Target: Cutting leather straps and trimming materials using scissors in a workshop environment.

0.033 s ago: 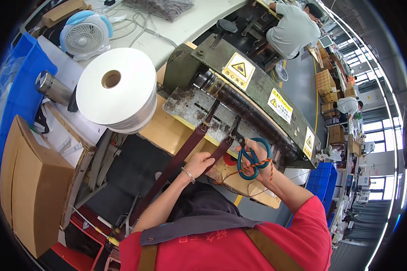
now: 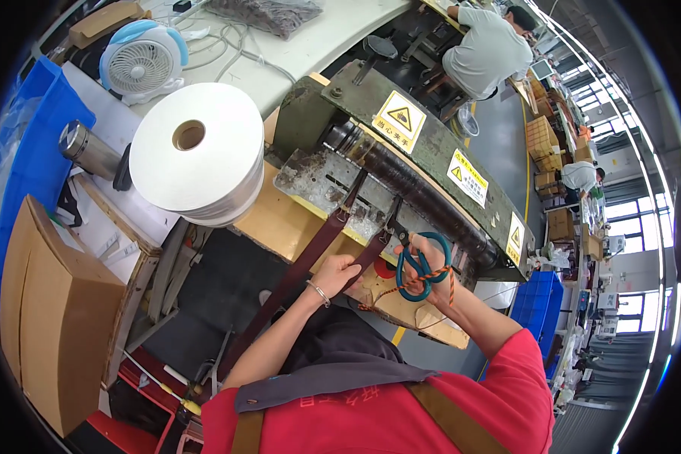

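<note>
Maroon strap lengths [image 2: 304,257], two of them, slant down from the black roller [image 2: 408,178]. Below the roller, our left grip [image 2: 333,278] is pinched on the right-hand length [image 2: 374,248], thumb on top, so part of it stretches between our hand and the roller. Also below the roller, our right grip [image 2: 433,259] is closed around teal-handled scissors [image 2: 425,269] beside that length; whether the blades touch it, we cannot tell.
</note>
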Available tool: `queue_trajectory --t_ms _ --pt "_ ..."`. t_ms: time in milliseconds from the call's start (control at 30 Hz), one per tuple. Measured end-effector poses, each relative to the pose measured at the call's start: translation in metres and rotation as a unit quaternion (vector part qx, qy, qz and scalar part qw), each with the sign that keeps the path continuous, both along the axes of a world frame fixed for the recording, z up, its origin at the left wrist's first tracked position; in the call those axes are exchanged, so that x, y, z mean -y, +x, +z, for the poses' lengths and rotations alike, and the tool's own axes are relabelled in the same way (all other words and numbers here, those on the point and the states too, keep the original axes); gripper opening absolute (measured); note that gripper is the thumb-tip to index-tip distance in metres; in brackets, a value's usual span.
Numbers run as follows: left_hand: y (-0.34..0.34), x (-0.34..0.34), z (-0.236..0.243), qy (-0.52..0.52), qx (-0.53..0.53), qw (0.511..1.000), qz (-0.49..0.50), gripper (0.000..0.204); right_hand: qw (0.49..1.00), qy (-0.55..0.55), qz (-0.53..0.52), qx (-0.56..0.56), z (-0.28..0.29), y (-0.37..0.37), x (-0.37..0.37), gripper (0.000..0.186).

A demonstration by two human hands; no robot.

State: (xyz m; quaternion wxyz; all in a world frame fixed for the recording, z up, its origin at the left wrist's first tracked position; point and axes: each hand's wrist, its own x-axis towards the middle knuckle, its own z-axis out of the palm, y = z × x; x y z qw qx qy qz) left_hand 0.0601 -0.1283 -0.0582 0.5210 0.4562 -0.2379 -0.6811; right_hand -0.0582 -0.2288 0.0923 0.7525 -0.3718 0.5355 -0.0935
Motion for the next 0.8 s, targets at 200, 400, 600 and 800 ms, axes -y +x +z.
queue_trajectory --t_ms 200,400,600,800 --pt "-0.007 0.015 0.009 -0.007 -0.014 0.999 0.034 0.013 0.999 -0.034 -0.040 0.009 -0.004 0.008 -0.001 0.042" --pt "-0.009 0.031 0.009 0.018 -0.071 0.997 0.037 0.016 0.991 -0.097 -0.092 -0.012 -0.003 0.020 0.007 0.038" --pt "-0.013 0.037 0.007 0.019 -0.090 0.995 0.039 0.019 0.992 -0.112 -0.027 -0.053 0.005 0.017 -0.003 0.040" --pt "-0.011 0.034 0.008 0.019 -0.126 0.991 0.047 0.019 0.995 -0.081 0.000 -0.051 0.008 0.010 -0.002 0.039"
